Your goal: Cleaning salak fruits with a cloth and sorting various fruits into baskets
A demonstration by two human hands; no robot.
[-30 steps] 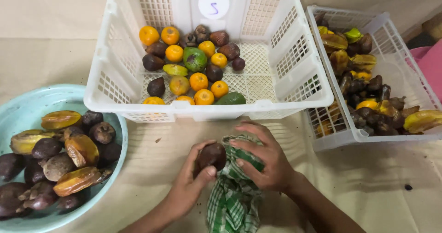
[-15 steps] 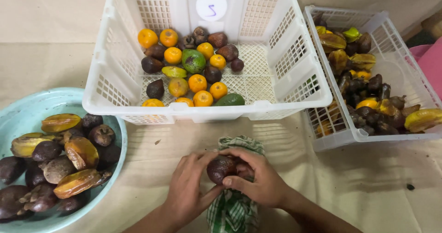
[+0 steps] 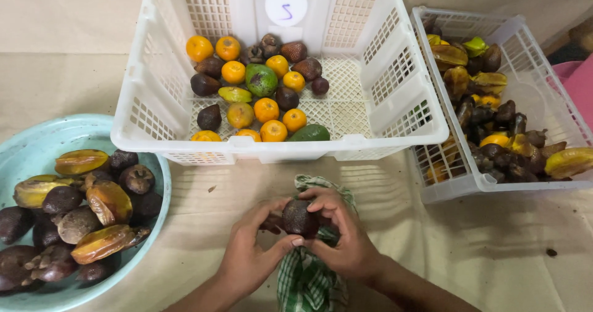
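Note:
My left hand [image 3: 253, 250] and my right hand [image 3: 346, 238] both grip one dark brown round fruit [image 3: 300, 217] low in the middle of the view. Under them lies a green and white checked cloth [image 3: 309, 281], partly covered by my right hand. Straight ahead stands a white slatted basket [image 3: 395, 102] with orange, dark brown and green fruits [image 3: 262, 80] in it. A light blue basin [image 3: 37, 151] at the left holds dark fruits and browned yellow star fruits [image 3: 108, 202].
A second white basket [image 3: 531, 102] at the right is full of dark and yellow bruised fruits. A beige cloth surface [image 3: 494, 250] covers the ground. Something pink [image 3: 580, 83] shows at the right edge.
My hands and the dark fruit have shifted a little rightward and forward over the cloth. My right hand, earlier resting on the cloth, now clasps the fruit together with my left.

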